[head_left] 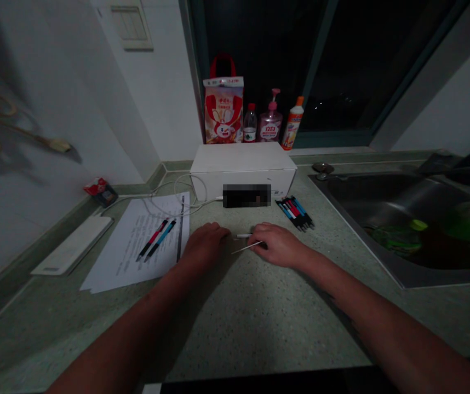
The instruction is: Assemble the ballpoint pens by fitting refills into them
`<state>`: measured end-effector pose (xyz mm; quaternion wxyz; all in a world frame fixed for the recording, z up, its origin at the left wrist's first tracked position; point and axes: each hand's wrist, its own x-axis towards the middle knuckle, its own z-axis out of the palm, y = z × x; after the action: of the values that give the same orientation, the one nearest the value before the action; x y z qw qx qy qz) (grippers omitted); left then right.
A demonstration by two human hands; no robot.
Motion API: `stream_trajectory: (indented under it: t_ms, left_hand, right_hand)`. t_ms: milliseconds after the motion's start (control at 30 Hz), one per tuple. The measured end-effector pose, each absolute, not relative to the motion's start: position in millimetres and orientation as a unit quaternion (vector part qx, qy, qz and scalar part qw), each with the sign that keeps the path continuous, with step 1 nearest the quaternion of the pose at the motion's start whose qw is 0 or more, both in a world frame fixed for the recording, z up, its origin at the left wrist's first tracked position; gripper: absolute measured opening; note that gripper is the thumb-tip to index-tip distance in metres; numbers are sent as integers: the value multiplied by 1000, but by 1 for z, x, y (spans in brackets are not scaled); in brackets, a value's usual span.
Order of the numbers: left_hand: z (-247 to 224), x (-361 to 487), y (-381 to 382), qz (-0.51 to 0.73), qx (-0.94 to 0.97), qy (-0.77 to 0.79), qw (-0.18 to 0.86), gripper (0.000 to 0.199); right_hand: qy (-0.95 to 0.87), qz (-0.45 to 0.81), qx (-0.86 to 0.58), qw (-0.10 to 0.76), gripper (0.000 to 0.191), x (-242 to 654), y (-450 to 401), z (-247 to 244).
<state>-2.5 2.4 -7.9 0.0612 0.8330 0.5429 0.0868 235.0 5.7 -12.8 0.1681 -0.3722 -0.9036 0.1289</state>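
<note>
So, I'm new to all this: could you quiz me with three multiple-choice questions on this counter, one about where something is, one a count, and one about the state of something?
1. Where are the thin white sticks?
A) In the steel sink
B) Between the left hand and the right hand
C) On the sheet of paper

2. How many bottles stand behind the white box?
A) One
B) Five
C) Three

3. What state is the white box in?
A) Closed
B) Lid off
C) Tipped on its side

Answers:
1. B, as the sticks show in the gap between the two hands, at the right hand's fingers.
2. C, as there are a clear one, a pink pump one and an orange-capped one.
3. A, as its top sits flat and shut.
</note>
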Motion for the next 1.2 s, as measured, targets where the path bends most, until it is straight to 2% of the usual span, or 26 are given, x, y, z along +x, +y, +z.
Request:
stream_trajectory:
  t_ms: [333,733,933,1033,1200]
  left_hand:
    - [-12,-16,5,155,846,504,78,24]
    - [-1,-14,0,126,866,478,70,26]
    - [10,-9,-5,113,858,497,67,21]
    - [9,-5,-7,145,827,533,104,19]
    - [-2,5,-14,232,782,516,263,19]
  right_hand:
    - [-903,131,-374,168,10,233,2,-8]
    - [-890,107,-406,177,14,234,4,-8]
    - [-888,108,-401,195,13,234,5,-10]
    - [-883,114,-406,207,12,233,4,-9]
    - [-888,142,-373,227,23,230,-1,-6]
